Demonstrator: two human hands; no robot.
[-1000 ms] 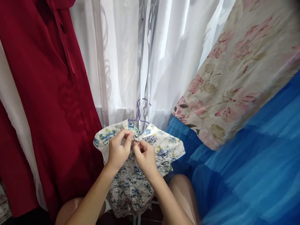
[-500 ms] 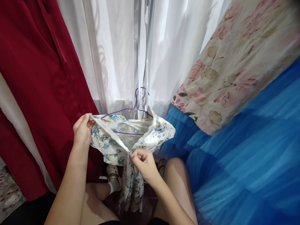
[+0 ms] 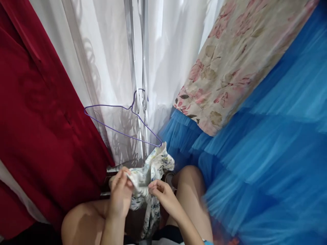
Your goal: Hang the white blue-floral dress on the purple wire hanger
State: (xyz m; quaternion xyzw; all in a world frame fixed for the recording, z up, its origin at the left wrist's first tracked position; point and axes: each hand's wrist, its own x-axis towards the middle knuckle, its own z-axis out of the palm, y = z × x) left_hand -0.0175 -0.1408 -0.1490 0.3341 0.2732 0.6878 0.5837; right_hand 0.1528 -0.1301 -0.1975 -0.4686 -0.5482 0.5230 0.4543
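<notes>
A white garment with a blue floral print [image 3: 159, 163] hangs low in front of me, caught at one end on the right tip of a purple wire hanger [image 3: 112, 127]. The left side of the hanger is bare. My left hand [image 3: 122, 189] is closed, pinching an edge of the garment on the left. Close beside it, my right hand [image 3: 163, 194] pinches the garment's edge near its middle. Below both hands the cloth dangles in bunched folds between my legs. The fabric is partly blurred.
White curtains [image 3: 107, 61] with grey straps [image 3: 139, 51] hang behind the hanger. Red cloth [image 3: 46, 102] fills the left side. A beige dress with pink flowers [image 3: 217, 75] and a blue tulle skirt [image 3: 255, 163] hang at the right.
The garment's left end has come off the hanger, which now tilts with its left arm bare. My left hand moved right and down with the cloth, close to my right hand.
</notes>
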